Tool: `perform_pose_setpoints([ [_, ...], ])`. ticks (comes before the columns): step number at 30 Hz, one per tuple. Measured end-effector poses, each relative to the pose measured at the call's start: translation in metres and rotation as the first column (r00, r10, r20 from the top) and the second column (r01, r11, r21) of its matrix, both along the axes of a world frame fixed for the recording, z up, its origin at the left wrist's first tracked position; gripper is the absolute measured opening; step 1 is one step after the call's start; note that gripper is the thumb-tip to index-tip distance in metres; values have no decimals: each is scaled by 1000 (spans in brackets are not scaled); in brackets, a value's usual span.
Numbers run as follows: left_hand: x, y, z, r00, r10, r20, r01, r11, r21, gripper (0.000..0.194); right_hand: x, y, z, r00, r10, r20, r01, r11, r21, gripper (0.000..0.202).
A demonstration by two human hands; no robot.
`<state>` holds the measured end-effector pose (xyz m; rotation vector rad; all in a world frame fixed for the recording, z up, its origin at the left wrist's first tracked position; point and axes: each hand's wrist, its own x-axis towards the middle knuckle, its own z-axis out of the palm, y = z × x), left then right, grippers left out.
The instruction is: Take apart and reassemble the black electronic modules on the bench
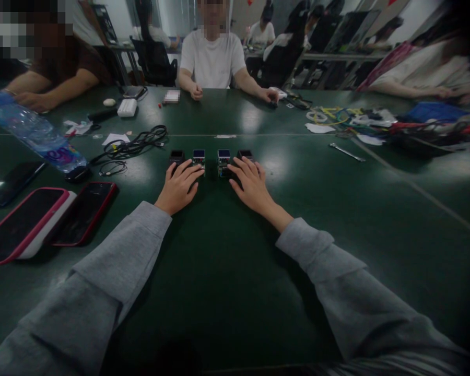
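Four small parts stand in a row on the green table, so several little devices lie under or beside my fingers. My left hand (179, 184) rests with fingers spread over a dark square case (176, 155) and a small circuit board with a screen (199, 155). Mirroring it, my right hand (250, 183) lies with fingers apart over another small screen board (223, 155) and a second dark case (244, 154). Both hands reach the lower parts of these pieces and partly hide them. Neither hand is closed around anything.
To the left lie a pink-edged phone (27, 224), a red-edged phone (84, 214), a tilted water bottle (35, 130) and black cables (141, 141). A wrench (347, 152) and tangled wires (344, 117) are at right. A person in white (213, 57) sits opposite.
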<state>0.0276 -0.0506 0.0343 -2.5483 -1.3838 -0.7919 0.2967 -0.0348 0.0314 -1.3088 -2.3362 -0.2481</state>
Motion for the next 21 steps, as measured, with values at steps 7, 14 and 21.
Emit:
perform_pose_setpoints([
  [7, 2, -2, 2, 1000, 2, 19, -3, 1000, 15, 41, 0, 1, -1, 1000, -20, 3, 21, 1000, -6, 45],
  [14, -7, 7, -2, 940, 179, 290, -202, 978, 54, 30, 2, 7, -11, 969, -212, -129, 212, 977, -14, 57],
  [21, -16, 19, -8, 857, 239, 456, -258, 966, -20, 27, 8, 13, -16, 974, -137, -180, 133, 991, -32, 55],
])
